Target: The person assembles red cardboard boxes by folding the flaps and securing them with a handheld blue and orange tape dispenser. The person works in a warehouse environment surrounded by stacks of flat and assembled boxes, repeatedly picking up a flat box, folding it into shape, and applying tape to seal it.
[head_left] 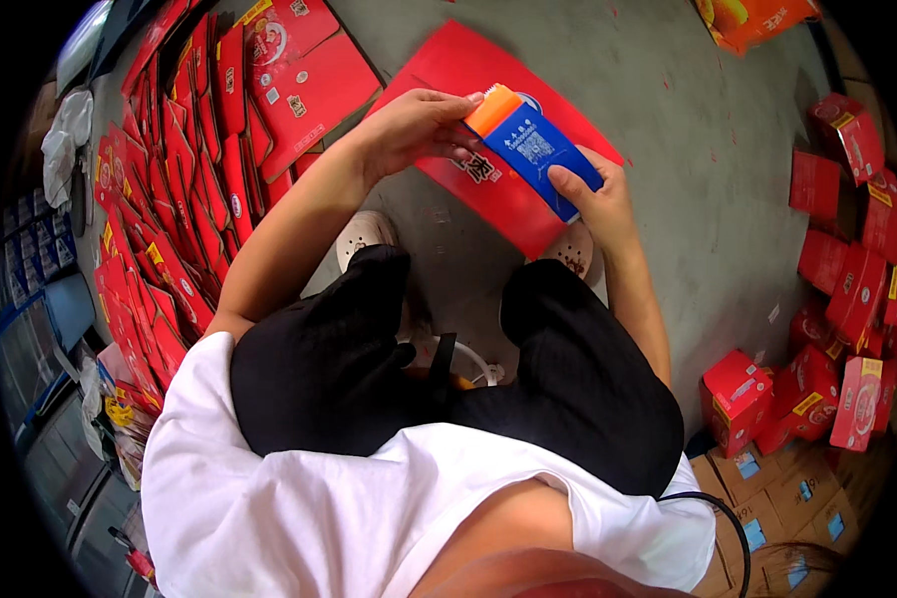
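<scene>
My right hand (598, 196) is closed around the lower right end of a blue tape dispenser (538, 149), thumb on its printed blue face. Its other end is orange with a pale toothed edge. My left hand (421, 128) reaches in from the left, and its fingertips pinch the orange end; whether they also hold tape is too small to tell. Below both hands lies a flat red carton (439, 85) with dark printing, tilted over the floor in front of my shoes. The dispenser hides part of it.
At the left, flattened red cartons (184, 189) lean in a thick row. Several made-up red boxes (847, 289) are heaped at the right, above brown cartons (782, 498). An orange bag (752, 22) lies at the far right. My knees in black trousers (314, 349) flank the grey floor (708, 229).
</scene>
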`<action>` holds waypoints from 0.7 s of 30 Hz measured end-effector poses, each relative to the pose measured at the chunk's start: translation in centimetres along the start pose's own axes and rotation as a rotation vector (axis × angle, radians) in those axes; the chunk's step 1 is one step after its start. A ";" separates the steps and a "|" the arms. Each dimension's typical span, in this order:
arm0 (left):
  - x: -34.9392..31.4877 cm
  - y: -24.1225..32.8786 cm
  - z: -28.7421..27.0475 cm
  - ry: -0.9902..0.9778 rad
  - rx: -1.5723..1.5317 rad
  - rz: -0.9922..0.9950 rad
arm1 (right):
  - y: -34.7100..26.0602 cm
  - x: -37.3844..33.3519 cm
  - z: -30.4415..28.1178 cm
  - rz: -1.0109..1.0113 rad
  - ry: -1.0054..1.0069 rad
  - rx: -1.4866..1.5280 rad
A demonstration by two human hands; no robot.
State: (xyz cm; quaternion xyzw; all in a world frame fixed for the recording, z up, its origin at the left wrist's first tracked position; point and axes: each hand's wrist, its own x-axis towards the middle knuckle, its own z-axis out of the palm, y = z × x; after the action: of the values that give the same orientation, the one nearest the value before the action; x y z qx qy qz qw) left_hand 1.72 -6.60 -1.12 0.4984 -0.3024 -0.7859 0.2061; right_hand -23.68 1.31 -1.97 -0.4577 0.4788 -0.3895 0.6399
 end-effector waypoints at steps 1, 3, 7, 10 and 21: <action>-0.1 0.1 -0.2 0.046 0.014 0.012 | -0.1 0.2 0.2 0.001 -0.011 -0.004; -0.1 0.1 -0.9 0.136 0.041 0.035 | -0.2 0.7 0.6 0.002 -0.030 -0.013; 0.7 0.1 -4.4 0.448 0.242 0.283 | -1.6 3.4 2.1 0.064 -0.077 -0.159; 3.7 -0.1 -7.6 0.634 0.429 0.400 | -2.0 5.6 4.2 -0.005 -0.026 -0.209; 5.0 -1.6 -10.4 0.792 0.657 0.718 | -0.9 6.4 4.7 0.015 0.018 -0.204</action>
State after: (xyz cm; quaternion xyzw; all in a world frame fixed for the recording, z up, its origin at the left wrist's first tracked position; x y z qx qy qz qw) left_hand 9.08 -11.35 -8.86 0.6566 -0.5774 -0.2892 0.3897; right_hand -17.67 -3.92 -2.16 -0.5137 0.5250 -0.3380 0.5884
